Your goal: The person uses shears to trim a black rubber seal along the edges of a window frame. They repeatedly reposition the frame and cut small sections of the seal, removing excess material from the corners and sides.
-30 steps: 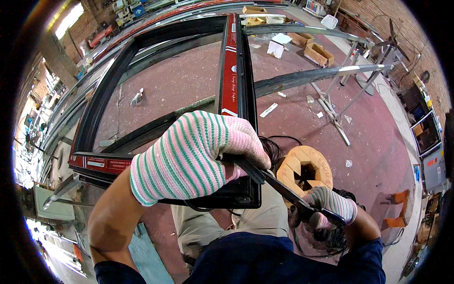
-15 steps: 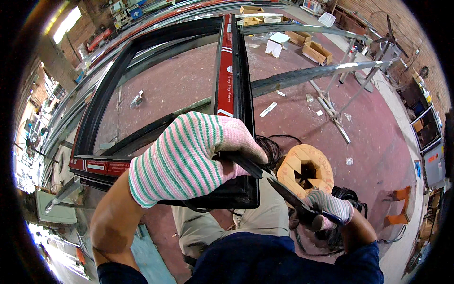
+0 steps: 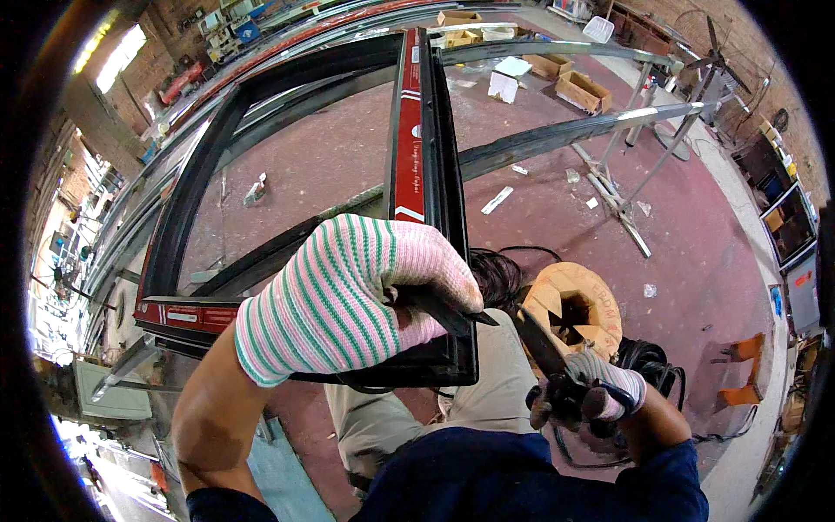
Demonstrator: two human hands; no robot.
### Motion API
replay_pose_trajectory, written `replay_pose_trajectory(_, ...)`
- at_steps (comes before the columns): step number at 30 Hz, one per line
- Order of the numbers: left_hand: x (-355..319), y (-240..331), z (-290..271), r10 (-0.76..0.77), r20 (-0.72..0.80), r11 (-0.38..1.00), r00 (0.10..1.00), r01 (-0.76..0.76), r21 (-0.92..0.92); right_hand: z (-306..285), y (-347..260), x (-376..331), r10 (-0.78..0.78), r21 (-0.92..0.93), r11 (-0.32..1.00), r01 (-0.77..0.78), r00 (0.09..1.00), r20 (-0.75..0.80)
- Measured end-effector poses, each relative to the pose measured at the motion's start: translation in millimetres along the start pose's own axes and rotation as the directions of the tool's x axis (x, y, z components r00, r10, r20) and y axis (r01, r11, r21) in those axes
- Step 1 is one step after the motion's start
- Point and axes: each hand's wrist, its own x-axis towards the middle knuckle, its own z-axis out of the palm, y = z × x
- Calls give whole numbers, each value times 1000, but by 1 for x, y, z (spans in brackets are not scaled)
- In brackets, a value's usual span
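A worker in striped knit gloves pinches a slim black strip in the left hand, its narrow tip jutting out to the right above the near right corner of a black frame. The right hand, near and to the right, is wrapped around the handles of dark scissors, the blades pointing up and left, apart from the strip. The frame, rectangular and glossy, lies over long grey bars; the left glove hides part of its near side. Just beyond the scissors sits a tan ring-shaped spool, with black coils at its right, on a reddish floor dotted with scraps. Open cardboard boxes and a fan stand far right. Red film on the frame carries white print (mostly tiny and bent by the lens), and faint lettering marks the spool.
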Motion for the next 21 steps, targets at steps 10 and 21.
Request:
replay_pose_trajectory(10,0,4,-21,87,232,984,969,-121,134,9,16,-7,-56,-59,997,50,993,-102)
replay_pose_trajectory(21,-3,0,-28,103,277,965,955,-164,206,17,35,-7,99,273,961,-49,980,-171)
